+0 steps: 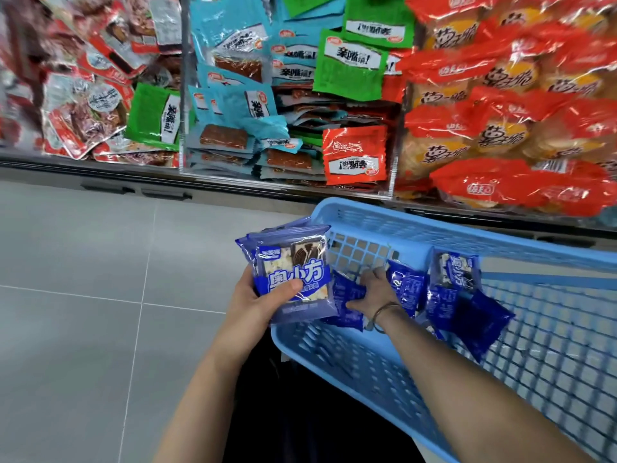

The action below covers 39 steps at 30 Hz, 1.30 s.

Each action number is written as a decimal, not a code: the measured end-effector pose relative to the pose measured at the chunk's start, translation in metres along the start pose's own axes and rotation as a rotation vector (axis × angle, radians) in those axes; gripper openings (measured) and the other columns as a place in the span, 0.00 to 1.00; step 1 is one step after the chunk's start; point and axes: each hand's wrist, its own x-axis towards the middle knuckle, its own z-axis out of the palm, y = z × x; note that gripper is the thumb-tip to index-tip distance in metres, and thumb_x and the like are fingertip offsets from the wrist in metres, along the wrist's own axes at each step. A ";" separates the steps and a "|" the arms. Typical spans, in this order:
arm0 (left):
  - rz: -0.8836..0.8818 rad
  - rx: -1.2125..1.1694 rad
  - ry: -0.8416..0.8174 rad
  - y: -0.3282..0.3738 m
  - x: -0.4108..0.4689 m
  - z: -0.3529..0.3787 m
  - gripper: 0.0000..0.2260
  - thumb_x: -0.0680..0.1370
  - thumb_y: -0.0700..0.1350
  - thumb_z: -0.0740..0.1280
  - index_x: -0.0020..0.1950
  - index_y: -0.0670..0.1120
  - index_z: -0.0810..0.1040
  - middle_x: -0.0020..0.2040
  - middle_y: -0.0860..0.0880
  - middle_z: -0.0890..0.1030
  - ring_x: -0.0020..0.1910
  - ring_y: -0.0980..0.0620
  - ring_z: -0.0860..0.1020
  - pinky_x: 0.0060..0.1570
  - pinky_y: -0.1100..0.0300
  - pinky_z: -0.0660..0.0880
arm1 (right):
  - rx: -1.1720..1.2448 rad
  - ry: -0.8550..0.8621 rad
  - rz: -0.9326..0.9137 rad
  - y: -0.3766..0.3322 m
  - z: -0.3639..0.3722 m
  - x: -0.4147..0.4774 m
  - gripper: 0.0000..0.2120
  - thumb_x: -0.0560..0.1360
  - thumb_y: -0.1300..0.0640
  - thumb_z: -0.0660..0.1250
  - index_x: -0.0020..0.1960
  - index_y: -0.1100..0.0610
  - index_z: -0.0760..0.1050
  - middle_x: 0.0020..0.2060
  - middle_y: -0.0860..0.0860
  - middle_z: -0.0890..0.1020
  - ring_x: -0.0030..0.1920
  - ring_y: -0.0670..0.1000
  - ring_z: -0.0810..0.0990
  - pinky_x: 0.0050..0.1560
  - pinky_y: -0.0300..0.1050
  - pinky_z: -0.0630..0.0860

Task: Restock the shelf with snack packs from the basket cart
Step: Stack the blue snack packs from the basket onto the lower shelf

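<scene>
— Grey floor tiles (83,262) stretch away to the left of the light-blue plastic lattice basket cart (434,222), which stands against the shelf front. How far along are we?

— Early, we judge. Our left hand (263,295), just outside the cart's near-left corner, holds a stack of blue-and-white plastic snack packs (293,272), with the thumb pressed across the front and the fingers curled behind. We see none of that kind in the clear acrylic shelf bins (399,135) above the cart.

— And our right hand (374,289)?

— It is inside the cart, near its left wall, with the fingers curled round one dark-blue foil pack (347,295). A thin metal bangle (384,312) sits on the wrist. At least three loose blue packs (455,272) lie further right in the cart. So the gathering is unfinished, and all the shelving is ahead of us.

— What can we read?

— The top pack of the stack has big white characters, 奥小方. The small badge above them is too fine for us to read. Above the cart's left end, the green sachets (350,61) appear to read 亲嘴烧!, though blur makes us cautious. The orange-red cracker bags (484,128) above the cart's right end carry dark brush lettering that we cannot make out with confidence.
</scene>
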 end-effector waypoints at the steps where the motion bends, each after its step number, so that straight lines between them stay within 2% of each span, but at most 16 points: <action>1: -0.002 0.006 -0.002 0.000 -0.001 0.001 0.18 0.67 0.40 0.72 0.56 0.45 0.77 0.48 0.46 0.86 0.45 0.49 0.84 0.42 0.61 0.80 | -0.006 -0.053 0.008 0.001 -0.004 -0.005 0.20 0.67 0.53 0.74 0.54 0.55 0.70 0.54 0.51 0.71 0.54 0.55 0.75 0.45 0.40 0.74; 3: -0.003 0.034 0.004 0.002 -0.001 0.001 0.17 0.69 0.39 0.72 0.57 0.45 0.77 0.49 0.46 0.85 0.47 0.49 0.84 0.43 0.61 0.80 | 0.018 -0.107 0.009 0.004 -0.010 -0.021 0.16 0.68 0.56 0.74 0.45 0.52 0.66 0.43 0.50 0.74 0.45 0.52 0.75 0.39 0.41 0.72; 5: -0.009 0.077 0.017 0.005 -0.003 0.004 0.16 0.72 0.37 0.72 0.58 0.44 0.77 0.50 0.46 0.85 0.48 0.48 0.84 0.47 0.58 0.80 | 0.054 -0.107 0.002 0.008 -0.020 -0.043 0.19 0.69 0.57 0.74 0.54 0.54 0.67 0.49 0.52 0.76 0.48 0.51 0.75 0.47 0.41 0.73; 7: -0.029 0.085 0.039 0.011 -0.005 0.010 0.16 0.72 0.37 0.73 0.58 0.43 0.77 0.50 0.46 0.85 0.48 0.48 0.83 0.49 0.57 0.79 | 0.086 -0.086 -0.002 0.008 -0.037 -0.072 0.25 0.69 0.56 0.73 0.64 0.56 0.69 0.54 0.50 0.75 0.56 0.51 0.76 0.55 0.37 0.71; 11: -0.099 0.029 0.119 0.019 -0.024 0.016 0.11 0.71 0.38 0.74 0.52 0.45 0.78 0.50 0.45 0.84 0.45 0.50 0.83 0.50 0.55 0.79 | 0.207 0.044 -0.013 -0.004 -0.079 -0.132 0.22 0.71 0.57 0.72 0.62 0.63 0.73 0.56 0.58 0.79 0.54 0.55 0.78 0.55 0.44 0.72; 13: -0.143 -0.031 0.166 0.024 -0.040 0.013 0.13 0.70 0.39 0.75 0.54 0.43 0.78 0.51 0.42 0.84 0.48 0.46 0.83 0.54 0.50 0.78 | 0.349 0.115 -0.078 -0.022 -0.103 -0.166 0.16 0.72 0.57 0.71 0.58 0.57 0.73 0.52 0.57 0.77 0.50 0.57 0.79 0.53 0.54 0.75; 14: -0.147 -0.049 0.179 0.027 -0.048 0.010 0.15 0.70 0.40 0.75 0.55 0.42 0.78 0.50 0.42 0.84 0.46 0.47 0.83 0.51 0.51 0.79 | 0.401 0.143 -0.130 -0.033 -0.113 -0.183 0.13 0.73 0.57 0.71 0.54 0.51 0.71 0.50 0.53 0.75 0.49 0.56 0.80 0.50 0.55 0.77; 16: -0.131 -0.075 0.193 0.035 -0.064 0.005 0.16 0.69 0.40 0.76 0.54 0.42 0.79 0.46 0.45 0.85 0.40 0.52 0.83 0.41 0.58 0.78 | 0.425 0.261 -0.286 -0.058 -0.126 -0.216 0.15 0.73 0.57 0.71 0.50 0.42 0.68 0.48 0.44 0.73 0.50 0.48 0.79 0.52 0.41 0.77; 18: -0.121 -0.114 0.179 0.048 -0.077 -0.003 0.14 0.69 0.42 0.76 0.53 0.43 0.79 0.41 0.49 0.86 0.36 0.54 0.84 0.34 0.62 0.77 | 0.365 0.412 -0.462 -0.091 -0.133 -0.246 0.20 0.71 0.61 0.72 0.49 0.38 0.68 0.48 0.41 0.74 0.51 0.37 0.74 0.51 0.24 0.67; 22: -0.114 -0.189 0.103 0.084 -0.100 -0.034 0.10 0.71 0.47 0.74 0.50 0.48 0.79 0.36 0.50 0.85 0.31 0.55 0.83 0.25 0.66 0.73 | 0.313 0.457 -0.682 -0.158 -0.121 -0.286 0.25 0.67 0.68 0.73 0.52 0.42 0.69 0.51 0.45 0.72 0.54 0.35 0.72 0.55 0.24 0.65; 26: -0.084 -0.204 0.055 0.125 -0.117 -0.089 0.17 0.71 0.48 0.74 0.57 0.47 0.77 0.42 0.47 0.86 0.36 0.49 0.84 0.31 0.60 0.76 | 0.416 0.454 -0.784 -0.221 -0.096 -0.308 0.15 0.70 0.52 0.69 0.55 0.48 0.73 0.54 0.47 0.72 0.57 0.37 0.71 0.58 0.26 0.65; 29: -0.045 -0.191 0.052 0.148 -0.127 -0.131 0.25 0.67 0.50 0.76 0.61 0.46 0.75 0.48 0.44 0.85 0.43 0.45 0.84 0.41 0.55 0.78 | 0.603 0.458 -0.778 -0.272 -0.074 -0.317 0.15 0.73 0.44 0.61 0.54 0.48 0.77 0.56 0.47 0.72 0.60 0.39 0.70 0.58 0.27 0.66; 32: 0.018 -0.205 0.036 0.166 -0.133 -0.167 0.25 0.68 0.50 0.76 0.62 0.47 0.75 0.48 0.45 0.85 0.43 0.46 0.84 0.40 0.56 0.78 | 0.702 0.484 -0.749 -0.322 -0.057 -0.315 0.07 0.77 0.56 0.65 0.50 0.47 0.80 0.56 0.45 0.72 0.60 0.40 0.71 0.59 0.32 0.68; 34: 0.042 -0.219 0.052 0.176 -0.133 -0.187 0.23 0.70 0.49 0.75 0.62 0.48 0.74 0.46 0.47 0.86 0.41 0.48 0.84 0.40 0.56 0.77 | 0.696 0.500 -0.747 -0.350 -0.051 -0.312 0.12 0.75 0.63 0.67 0.47 0.45 0.80 0.57 0.43 0.72 0.60 0.42 0.72 0.58 0.36 0.72; 36: 0.058 -0.230 0.059 0.186 -0.130 -0.202 0.20 0.71 0.48 0.74 0.61 0.49 0.74 0.45 0.48 0.86 0.39 0.49 0.84 0.38 0.58 0.76 | 0.717 0.492 -0.754 -0.371 -0.050 -0.309 0.14 0.72 0.66 0.69 0.46 0.45 0.79 0.58 0.42 0.70 0.59 0.39 0.73 0.54 0.34 0.73; 39: 0.091 -0.224 0.017 0.202 -0.123 -0.218 0.21 0.70 0.46 0.75 0.61 0.49 0.75 0.48 0.45 0.86 0.44 0.46 0.84 0.38 0.58 0.78 | 0.911 0.374 -0.725 -0.388 -0.053 -0.295 0.22 0.69 0.69 0.71 0.56 0.49 0.72 0.59 0.44 0.72 0.57 0.36 0.75 0.52 0.32 0.75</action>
